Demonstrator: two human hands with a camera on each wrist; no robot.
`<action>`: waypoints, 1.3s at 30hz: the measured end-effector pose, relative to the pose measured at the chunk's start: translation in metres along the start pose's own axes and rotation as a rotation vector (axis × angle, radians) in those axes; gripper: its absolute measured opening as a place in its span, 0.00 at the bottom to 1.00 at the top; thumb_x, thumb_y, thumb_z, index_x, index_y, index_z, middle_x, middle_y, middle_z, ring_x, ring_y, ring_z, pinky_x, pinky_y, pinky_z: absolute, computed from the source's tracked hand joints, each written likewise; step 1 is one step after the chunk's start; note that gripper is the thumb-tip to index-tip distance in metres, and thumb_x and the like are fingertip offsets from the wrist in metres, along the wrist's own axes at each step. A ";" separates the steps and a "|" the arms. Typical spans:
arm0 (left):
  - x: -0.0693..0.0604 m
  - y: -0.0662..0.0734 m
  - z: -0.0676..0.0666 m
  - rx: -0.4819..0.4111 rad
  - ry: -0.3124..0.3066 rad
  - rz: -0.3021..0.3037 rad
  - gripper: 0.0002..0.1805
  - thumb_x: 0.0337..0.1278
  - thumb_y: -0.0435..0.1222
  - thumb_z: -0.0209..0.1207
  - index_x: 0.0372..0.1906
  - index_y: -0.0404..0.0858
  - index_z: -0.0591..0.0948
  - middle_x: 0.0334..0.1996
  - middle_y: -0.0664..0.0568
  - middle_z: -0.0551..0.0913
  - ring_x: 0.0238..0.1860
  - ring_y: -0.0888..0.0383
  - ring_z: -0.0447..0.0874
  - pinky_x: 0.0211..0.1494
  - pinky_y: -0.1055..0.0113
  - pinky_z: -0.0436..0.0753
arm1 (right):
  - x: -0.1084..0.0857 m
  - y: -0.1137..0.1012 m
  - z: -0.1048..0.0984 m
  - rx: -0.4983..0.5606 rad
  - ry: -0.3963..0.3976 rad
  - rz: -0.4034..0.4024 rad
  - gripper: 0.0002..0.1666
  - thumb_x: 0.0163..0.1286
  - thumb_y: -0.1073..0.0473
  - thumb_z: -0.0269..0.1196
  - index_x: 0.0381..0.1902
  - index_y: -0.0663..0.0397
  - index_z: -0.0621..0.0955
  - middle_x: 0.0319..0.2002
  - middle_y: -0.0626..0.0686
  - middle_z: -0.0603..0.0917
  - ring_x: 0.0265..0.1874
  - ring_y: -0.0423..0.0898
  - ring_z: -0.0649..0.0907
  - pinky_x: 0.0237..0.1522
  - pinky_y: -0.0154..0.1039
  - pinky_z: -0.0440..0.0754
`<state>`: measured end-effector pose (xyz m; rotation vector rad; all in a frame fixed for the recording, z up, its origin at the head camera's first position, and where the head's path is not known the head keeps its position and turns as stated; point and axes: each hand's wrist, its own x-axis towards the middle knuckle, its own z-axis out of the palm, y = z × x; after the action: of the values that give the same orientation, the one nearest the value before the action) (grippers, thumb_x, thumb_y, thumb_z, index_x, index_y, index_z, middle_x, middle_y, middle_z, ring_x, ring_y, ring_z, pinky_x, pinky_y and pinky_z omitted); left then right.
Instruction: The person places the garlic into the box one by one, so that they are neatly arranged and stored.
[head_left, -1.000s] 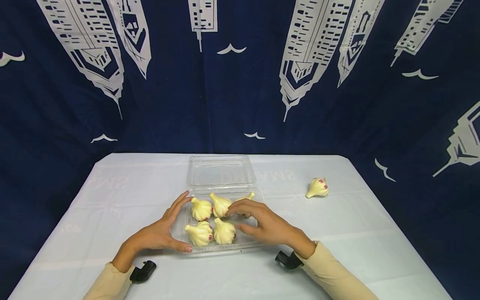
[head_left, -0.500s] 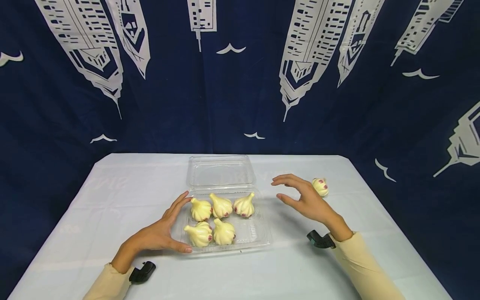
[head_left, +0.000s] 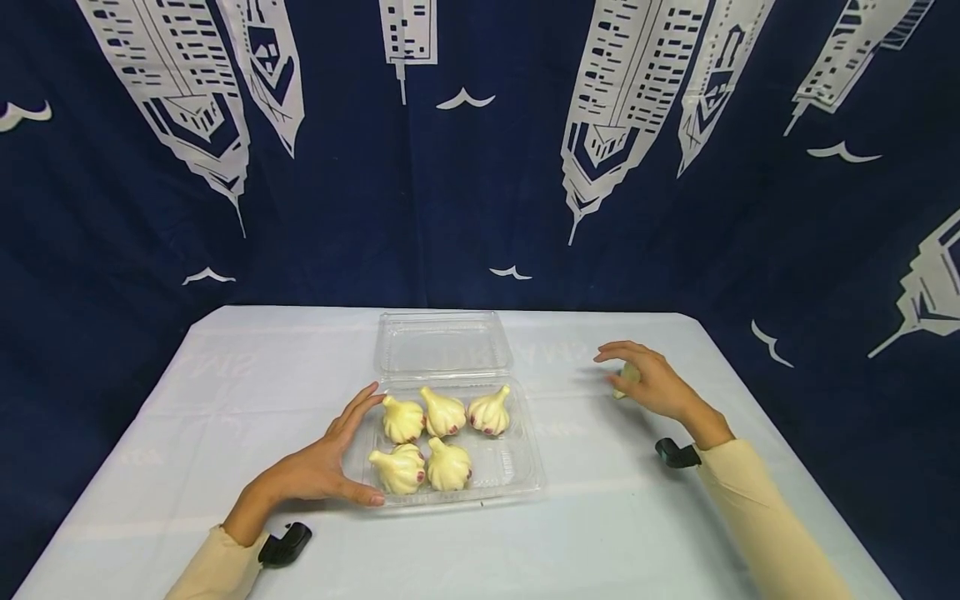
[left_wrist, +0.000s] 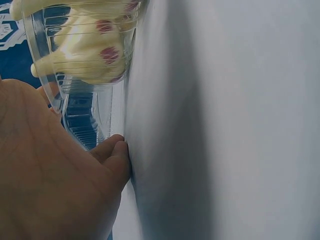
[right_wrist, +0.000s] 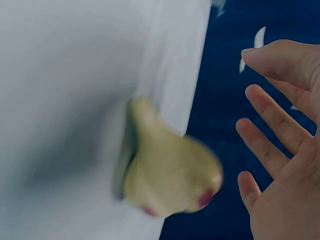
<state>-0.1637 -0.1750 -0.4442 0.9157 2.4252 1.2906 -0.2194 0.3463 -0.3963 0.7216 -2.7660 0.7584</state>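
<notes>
A clear plastic clamshell box [head_left: 517, 467] lies with its lid [head_left: 442, 343] folded back, and several garlic bulbs [head_left: 448, 463] sit in its base in two rows. My left hand [head_left: 318, 465] rests along the box's left side, thumb near the front corner and fingers stretched toward the hinge. In the left wrist view, bulbs [left_wrist: 92, 45] show through the box wall beside that hand. Off to the right, my right hand [head_left: 656, 383] hovers over a lone garlic bulb [head_left: 628, 377], partly hiding it. The right wrist view has its fingers spread, apart from this bulb [right_wrist: 167, 167].
A white cloth [head_left: 225, 417] covers the table. Behind it hangs a dark blue curtain [head_left: 465, 183] with white building prints. The front right part of the box base holds no bulb.
My right hand has left the box and moved right to the lone bulb, uncovering the back right bulb in the box. My left hand stays in place.
</notes>
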 end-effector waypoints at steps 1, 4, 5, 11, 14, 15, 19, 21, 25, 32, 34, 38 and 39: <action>0.000 0.000 0.000 -0.001 -0.001 -0.002 0.73 0.36 0.50 0.80 0.81 0.52 0.39 0.81 0.47 0.30 0.79 0.34 0.30 0.67 0.20 0.48 | -0.002 0.004 0.001 -0.002 -0.009 0.018 0.20 0.64 0.70 0.67 0.55 0.58 0.83 0.63 0.61 0.78 0.64 0.64 0.73 0.64 0.65 0.65; -0.001 0.000 0.001 -0.007 -0.004 -0.009 0.73 0.36 0.49 0.80 0.81 0.50 0.39 0.81 0.47 0.30 0.79 0.34 0.30 0.67 0.21 0.48 | -0.006 0.014 0.001 -0.018 -0.052 0.075 0.20 0.64 0.69 0.66 0.55 0.57 0.82 0.66 0.63 0.75 0.66 0.66 0.69 0.65 0.68 0.58; -0.001 0.000 0.001 -0.008 -0.004 -0.011 0.74 0.36 0.49 0.80 0.81 0.49 0.39 0.81 0.47 0.30 0.79 0.34 0.30 0.67 0.21 0.48 | -0.007 0.016 0.001 -0.026 -0.069 0.090 0.21 0.64 0.68 0.67 0.56 0.57 0.82 0.66 0.63 0.74 0.67 0.67 0.68 0.65 0.70 0.56; -0.001 0.002 -0.001 -0.005 0.000 -0.012 0.74 0.35 0.50 0.81 0.81 0.45 0.39 0.81 0.47 0.30 0.79 0.34 0.30 0.67 0.20 0.48 | -0.011 0.025 -0.001 -0.037 -0.131 0.117 0.24 0.62 0.68 0.67 0.58 0.58 0.81 0.68 0.65 0.70 0.67 0.71 0.64 0.63 0.73 0.52; -0.001 0.003 -0.001 -0.001 0.000 -0.009 0.74 0.35 0.50 0.81 0.81 0.45 0.39 0.81 0.47 0.30 0.79 0.34 0.30 0.67 0.20 0.48 | -0.014 0.028 -0.002 -0.033 -0.139 0.127 0.26 0.59 0.72 0.65 0.58 0.59 0.81 0.68 0.66 0.70 0.67 0.71 0.64 0.61 0.72 0.53; -0.001 0.003 -0.001 0.001 -0.001 -0.007 0.74 0.35 0.50 0.81 0.81 0.45 0.40 0.81 0.47 0.30 0.79 0.34 0.30 0.66 0.20 0.48 | -0.014 0.029 -0.002 -0.036 -0.142 0.132 0.27 0.58 0.73 0.64 0.57 0.59 0.81 0.69 0.66 0.70 0.66 0.70 0.64 0.61 0.72 0.54; 0.000 0.001 -0.001 0.002 0.000 0.004 0.73 0.35 0.50 0.80 0.81 0.44 0.41 0.81 0.47 0.31 0.79 0.33 0.31 0.66 0.20 0.49 | -0.015 0.031 -0.003 -0.072 -0.153 0.157 0.30 0.56 0.77 0.62 0.57 0.58 0.81 0.68 0.65 0.70 0.66 0.69 0.65 0.60 0.70 0.56; -0.001 0.001 -0.001 0.000 -0.001 0.007 0.73 0.36 0.50 0.80 0.81 0.44 0.40 0.81 0.47 0.31 0.79 0.33 0.31 0.66 0.19 0.49 | -0.015 0.032 -0.002 -0.096 -0.156 0.168 0.29 0.56 0.77 0.61 0.57 0.57 0.82 0.68 0.65 0.71 0.65 0.69 0.66 0.59 0.71 0.57; -0.001 0.000 0.000 -0.006 -0.001 0.008 0.73 0.36 0.49 0.80 0.81 0.48 0.40 0.81 0.47 0.31 0.79 0.33 0.31 0.66 0.19 0.49 | -0.017 0.033 -0.001 -0.146 -0.138 0.181 0.26 0.58 0.75 0.63 0.56 0.57 0.82 0.65 0.66 0.73 0.62 0.69 0.69 0.56 0.69 0.61; -0.002 0.001 0.000 -0.007 0.000 0.002 0.72 0.36 0.49 0.80 0.81 0.53 0.40 0.81 0.46 0.31 0.79 0.33 0.31 0.66 0.20 0.48 | -0.020 0.033 0.000 -0.154 -0.084 0.161 0.21 0.63 0.69 0.67 0.55 0.57 0.83 0.60 0.65 0.78 0.54 0.65 0.74 0.49 0.58 0.65; -0.002 0.001 0.000 -0.005 0.000 0.001 0.73 0.36 0.50 0.80 0.81 0.51 0.40 0.81 0.46 0.31 0.79 0.33 0.31 0.66 0.20 0.48 | -0.020 0.032 0.000 -0.142 -0.074 0.149 0.20 0.63 0.68 0.67 0.55 0.57 0.83 0.59 0.64 0.78 0.53 0.64 0.75 0.48 0.54 0.65; -0.001 0.000 0.000 0.001 0.003 0.007 0.73 0.35 0.50 0.80 0.81 0.48 0.40 0.81 0.46 0.31 0.79 0.34 0.31 0.66 0.20 0.48 | -0.018 0.027 0.000 -0.115 -0.061 0.130 0.20 0.65 0.66 0.67 0.55 0.56 0.83 0.59 0.63 0.78 0.52 0.61 0.74 0.46 0.48 0.62; -0.001 0.000 0.000 0.002 0.002 0.009 0.73 0.35 0.50 0.80 0.81 0.47 0.40 0.81 0.46 0.31 0.79 0.34 0.31 0.67 0.20 0.48 | -0.017 0.026 0.001 -0.107 -0.058 0.127 0.20 0.65 0.66 0.67 0.55 0.55 0.83 0.59 0.63 0.78 0.51 0.60 0.74 0.46 0.48 0.62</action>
<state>-0.1630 -0.1754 -0.4442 0.9269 2.4276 1.2924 -0.2174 0.3721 -0.4129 0.5607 -2.9016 0.6156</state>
